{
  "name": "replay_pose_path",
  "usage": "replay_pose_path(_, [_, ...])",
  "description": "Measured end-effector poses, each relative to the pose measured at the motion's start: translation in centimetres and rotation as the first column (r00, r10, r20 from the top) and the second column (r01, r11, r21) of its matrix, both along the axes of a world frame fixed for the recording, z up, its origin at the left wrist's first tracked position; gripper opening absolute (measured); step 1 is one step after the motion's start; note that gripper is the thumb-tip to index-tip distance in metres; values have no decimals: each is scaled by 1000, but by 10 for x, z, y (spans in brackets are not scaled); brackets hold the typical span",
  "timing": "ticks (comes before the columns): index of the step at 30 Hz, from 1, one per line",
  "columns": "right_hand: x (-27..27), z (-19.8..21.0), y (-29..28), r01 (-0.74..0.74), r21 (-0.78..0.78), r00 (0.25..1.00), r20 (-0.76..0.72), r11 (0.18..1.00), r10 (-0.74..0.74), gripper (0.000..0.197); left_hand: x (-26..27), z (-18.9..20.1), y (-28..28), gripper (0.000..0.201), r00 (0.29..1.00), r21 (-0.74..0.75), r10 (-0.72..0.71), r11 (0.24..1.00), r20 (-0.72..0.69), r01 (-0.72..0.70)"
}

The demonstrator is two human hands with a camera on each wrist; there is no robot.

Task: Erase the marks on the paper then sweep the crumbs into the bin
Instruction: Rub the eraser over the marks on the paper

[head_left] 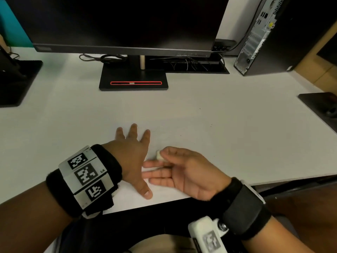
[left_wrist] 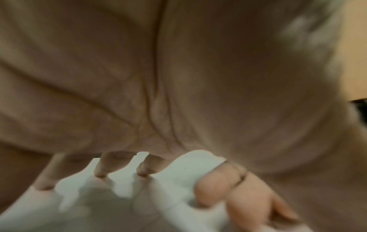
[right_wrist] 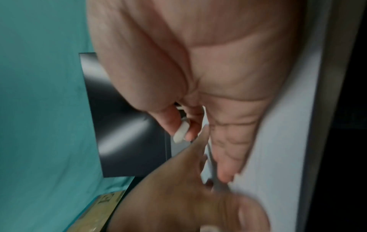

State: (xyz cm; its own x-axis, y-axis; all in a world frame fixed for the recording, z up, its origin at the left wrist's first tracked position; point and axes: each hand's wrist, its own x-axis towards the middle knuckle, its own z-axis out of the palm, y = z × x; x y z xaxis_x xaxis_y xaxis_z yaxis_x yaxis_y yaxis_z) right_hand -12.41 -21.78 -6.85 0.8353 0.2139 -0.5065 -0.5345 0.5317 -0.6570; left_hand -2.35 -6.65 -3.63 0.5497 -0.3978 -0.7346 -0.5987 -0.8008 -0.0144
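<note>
I pinch the small white eraser (head_left: 159, 155) between the thumb and forefinger of my right hand (head_left: 184, 172), palm turned sideways, the other fingers straight and pointing left. My left hand (head_left: 131, 152) lies flat, fingers spread, pressing the paper (head_left: 182, 136) down on the white desk (head_left: 237, 106); the paper is so pale against the desk that I can barely trace its edges. The eraser sits just right of my left hand, its long axis running roughly from me toward the monitor (head_left: 127, 24), low over the sheet near the desk's front edge. A few dark specks lie on the surface further right and beyond it (crumbs or leftover marks, I cannot tell). So my right hand is nearer them. No bin shows in any view.
</note>
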Motion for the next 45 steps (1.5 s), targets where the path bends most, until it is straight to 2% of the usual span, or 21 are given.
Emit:
replay_pose_path(3, [18,-6,-38,206,73,976,-80,976,-201,30,0,-1,2,166,1000,2,2,1000,0,-2])
replay_pose_path(5, [33,-5,-75,485,52,873,-81,873,-480,42,0,0,2,166,1000,1,4,1000,1,-4])
replay_pose_path(8, [36,9,-101,717,17,696,16,696,-718,29,0,0,1,167,1000,9,2,1000,10,-2])
replay_pose_path(10, [31,15,-83,658,97,748,31,747,-663,22,0,0,1,167,1000,15,1,1000,17,-2])
replay_pose_path(13, [22,8,-25,265,106,964,-10,959,-265,15,-1,1,2,164,1000,23,-8,1000,27,7])
replay_pose_path(14, [22,3,-11,108,52,994,-33,993,-107,18,-2,2,2,164,1000,24,-4,1000,25,3])
replay_pose_path(16, [32,-3,-5,-21,6,996,-83,1000,21,26,-3,3,3,164,1000,28,8,1000,19,-8])
replay_pose_path(17, [41,-4,-12,14,22,994,-104,1000,-12,34,-3,4,2,164,1000,35,2,999,21,-3])
replay_pose_path(19, [64,-3,-37,276,42,957,-106,960,-270,36,-2,4,2,163,1000,40,0,999,17,0])
replay_pose_path(21, [80,4,-64,600,-11,800,-20,800,-600,24,-2,4,2,164,1000,33,10,999,6,-10])
replay_pose_path(23, [81,12,-77,759,-84,651,70,646,-756,18,-2,3,3,165,1000,27,12,1000,5,-12])
replay_pose_path(25, [72,17,-66,712,-48,702,74,700,-709,16,-1,3,3,165,1000,28,11,1000,5,-11])
replay_pose_path(28, [56,12,-28,296,-15,955,-33,955,-296,21,-2,2,2,164,1000,36,-1,999,13,0])
replay_pose_path(30, [55,5,-18,52,-11,992,-112,999,-53,33,-1,1,3,165,1000,28,0,1000,21,-1])
replay_pose_path(32, [63,0,-34,113,30,987,-116,993,-109,41,0,1,5,165,1000,20,6,1000,17,-7])
replay_pose_path(34, [76,-3,-65,390,31,919,-73,920,-387,31,0,1,6,166,1000,12,10,1000,1,-10])
replay_pose_path(36, [77,0,-102,670,20,742,-10,742,-670,26,-1,1,7,166,1000,11,3,1000,2,-3])
replay_pose_path(38, [64,7,-126,804,22,593,51,595,-803,26,1,2,10,167,1000,17,6,1000,11,-6])
replay_pose_path(39, [54,12,-134,807,35,586,81,590,-806,26,3,1,9,167,1000,13,10,1000,12,-10])
replay_pose_path(42, [16,22,-111,600,50,795,65,798,-603,28,10,6,12,167,999,31,11,999,40,-13])
replay_pose_path(45, [-15,9,-76,196,-35,977,-76,980,-199,10,11,3,12,168,999,39,14,999,44,-15])
